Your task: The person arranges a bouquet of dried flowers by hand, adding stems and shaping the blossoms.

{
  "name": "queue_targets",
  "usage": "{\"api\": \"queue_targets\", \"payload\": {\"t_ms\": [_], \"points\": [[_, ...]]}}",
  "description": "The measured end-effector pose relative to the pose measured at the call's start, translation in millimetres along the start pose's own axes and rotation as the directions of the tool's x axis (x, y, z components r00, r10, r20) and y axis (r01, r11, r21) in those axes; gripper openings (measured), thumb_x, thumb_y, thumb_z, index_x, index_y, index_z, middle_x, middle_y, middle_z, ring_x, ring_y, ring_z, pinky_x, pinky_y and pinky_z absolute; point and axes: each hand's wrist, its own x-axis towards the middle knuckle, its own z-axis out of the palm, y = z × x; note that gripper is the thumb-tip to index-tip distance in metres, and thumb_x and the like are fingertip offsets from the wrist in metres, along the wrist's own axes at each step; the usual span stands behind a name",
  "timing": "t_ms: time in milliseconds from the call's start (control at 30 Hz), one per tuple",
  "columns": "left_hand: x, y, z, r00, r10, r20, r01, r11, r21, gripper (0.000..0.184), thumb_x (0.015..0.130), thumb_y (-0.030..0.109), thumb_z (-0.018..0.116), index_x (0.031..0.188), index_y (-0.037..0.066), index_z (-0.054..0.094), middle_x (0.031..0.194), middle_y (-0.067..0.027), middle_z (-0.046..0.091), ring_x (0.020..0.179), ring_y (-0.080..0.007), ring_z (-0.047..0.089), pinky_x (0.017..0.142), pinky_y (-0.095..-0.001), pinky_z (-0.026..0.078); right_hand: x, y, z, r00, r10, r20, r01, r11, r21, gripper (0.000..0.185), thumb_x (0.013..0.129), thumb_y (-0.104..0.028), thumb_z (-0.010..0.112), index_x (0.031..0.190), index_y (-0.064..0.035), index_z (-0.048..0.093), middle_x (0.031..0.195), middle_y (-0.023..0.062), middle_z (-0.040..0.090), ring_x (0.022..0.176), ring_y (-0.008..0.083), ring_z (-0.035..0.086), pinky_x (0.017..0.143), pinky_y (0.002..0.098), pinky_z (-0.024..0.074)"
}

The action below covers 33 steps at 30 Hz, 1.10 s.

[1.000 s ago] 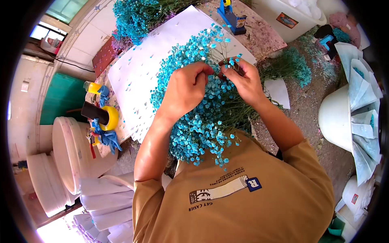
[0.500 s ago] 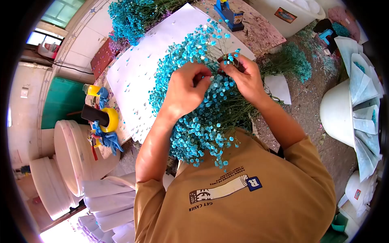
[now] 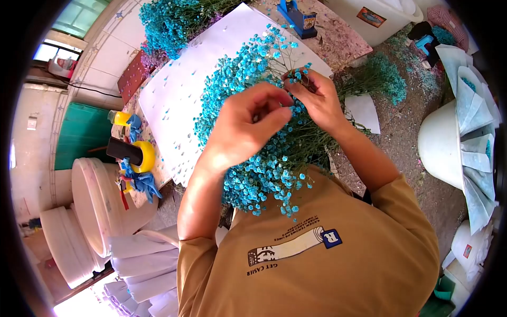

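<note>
A big bunch of blue baby's breath (image 3: 264,177) lies across the near edge of the paper sheet, against the front of the shirt. Over its middle, my left hand (image 3: 248,124) is closed, with thumb and forefinger brought close together; whatever is between them is too small to make out. My right hand (image 3: 319,100) pinches thin stems of baby's breath, and a few small blue blooms poke up by its fingertips. Green stems run from the bunch to the right, beneath my right wrist.
The white paper sheet (image 3: 177,90), dotted with blue petals, covers much of the table. More blue flowers (image 3: 163,29) lie at the back. A blue tool (image 3: 300,21) stands there too. To the left are a yellow tape roll (image 3: 143,157) and tubs; a white bucket (image 3: 441,145) of wrapped bunches is right.
My left hand has shifted right and slightly up, toward my right hand, and turned a little. My right hand has barely moved and keeps its pinch on the stems.
</note>
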Motion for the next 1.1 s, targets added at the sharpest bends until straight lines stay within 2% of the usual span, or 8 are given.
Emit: {"api": "queue_targets", "payload": {"t_ms": [33,67,167,200,267,500,933,1100], "points": [[1,9,3,1.000,-0.031,-0.002,0.031,0.977,0.211,0.018,0.094,0.012,0.065,0.105,-0.001,0.069,0.081,-0.0033,0.066,0.066,-0.0093,0.058,0.060,-0.0247,0.045,0,0,0,1.000,0.000,0.002,0.000,1.000,-0.001,0.016,0.096,-0.013,0.067,0.106,-0.0016,0.066,0.083,-0.0030,0.062,0.073,0.0055,0.052,0.063,0.0233,0.0417],[4,7,7,1.000,-0.030,-0.004,0.030,0.977,0.211,0.018,0.094,0.012,0.065,0.105,-0.001,0.069,0.081,-0.0033,0.066,0.066,-0.0093,0.058,0.060,-0.0247,0.045,0,0,0,1.000,-0.013,0.000,0.013,1.000,-0.012,0.015,0.096,-0.012,0.066,0.106,-0.0017,0.066,0.083,-0.0031,0.061,0.072,0.0053,0.051,0.063,0.0235,0.0413],[17,-11,8,0.974,0.113,-0.197,-0.004,0.876,0.482,0.014,0.087,0.013,0.066,0.096,0.005,0.074,0.082,-0.0192,0.070,0.076,-0.0394,0.068,0.069,-0.0440,0.054,-1,-2,1,1.000,-0.016,-0.006,0.016,1.000,0.026,0.014,0.096,-0.012,0.066,0.106,-0.0018,0.066,0.082,-0.0030,0.061,0.071,0.0052,0.051,0.063,0.0238,0.0411],[19,-17,3,0.975,0.116,-0.191,-0.009,0.875,0.484,0.014,0.087,0.013,0.066,0.096,0.005,0.074,0.082,-0.0192,0.070,0.076,-0.0394,0.068,0.069,-0.0440,0.054,-1,-3,2,1.000,-0.002,-0.010,0.002,0.997,0.075,0.014,0.095,-0.012,0.066,0.106,-0.0018,0.066,0.082,-0.0027,0.061,0.072,0.0053,0.051,0.063,0.0238,0.0414],[19,-24,-3,0.983,0.144,-0.118,-0.041,0.789,0.613,0.020,0.089,0.009,0.064,0.104,-0.001,0.071,0.082,-0.0173,0.070,0.070,-0.0220,0.067,0.068,-0.0337,0.052,-2,-1,2,1.000,-0.002,-0.013,0.003,0.997,0.077,0.014,0.095,-0.012,0.066,0.106,-0.0019,0.066,0.082,-0.0026,0.061,0.071,0.0050,0.051,0.063,0.0237,0.0415],[18,-28,-6,0.994,0.100,-0.042,-0.041,0.703,0.710,0.020,0.085,0.007,0.066,0.103,0.002,0.073,0.090,-0.0171,0.071,0.082,-0.0327,0.070,0.074,-0.0381,0.054,-2,0,2,1.000,0.014,0.003,-0.014,0.999,0.036,0.018,0.094,-0.013,0.068,0.108,-0.0016,0.067,0.083,-0.0029,0.062,0.070,0.0040,0.051,0.062,0.0231,0.0418],[11,-42,-7,0.987,0.148,-0.066,-0.060,0.714,0.698,0.021,0.085,0.003,0.063,0.104,0.003,0.072,0.091,-0.0189,0.071,0.084,-0.0351,0.070,0.075,-0.0395,0.054,-2,7,2,1.000,0.023,0.001,-0.023,1.000,-0.017,0.016,0.094,-0.017,0.070,0.097,-0.0015,0.066,0.075,-0.0047,0.058,0.067,0.0033,0.047,0.057,0.0239,0.0379],[12,-43,-4,0.980,0.161,-0.116,-0.048,0.759,0.649,0.007,0.085,0.005,0.063,0.090,0.005,0.067,0.088,-0.0200,0.065,0.080,-0.0404,0.065,0.071,-0.0491,0.051,-3,1,3,1.000,0.014,-0.012,-0.014,1.000,0.013,0.017,0.094,-0.015,0.069,0.104,-0.0019,0.068,0.077,-0.0048,0.059,0.066,0.0031,0.048,0.057,0.0231,0.0383]]}}
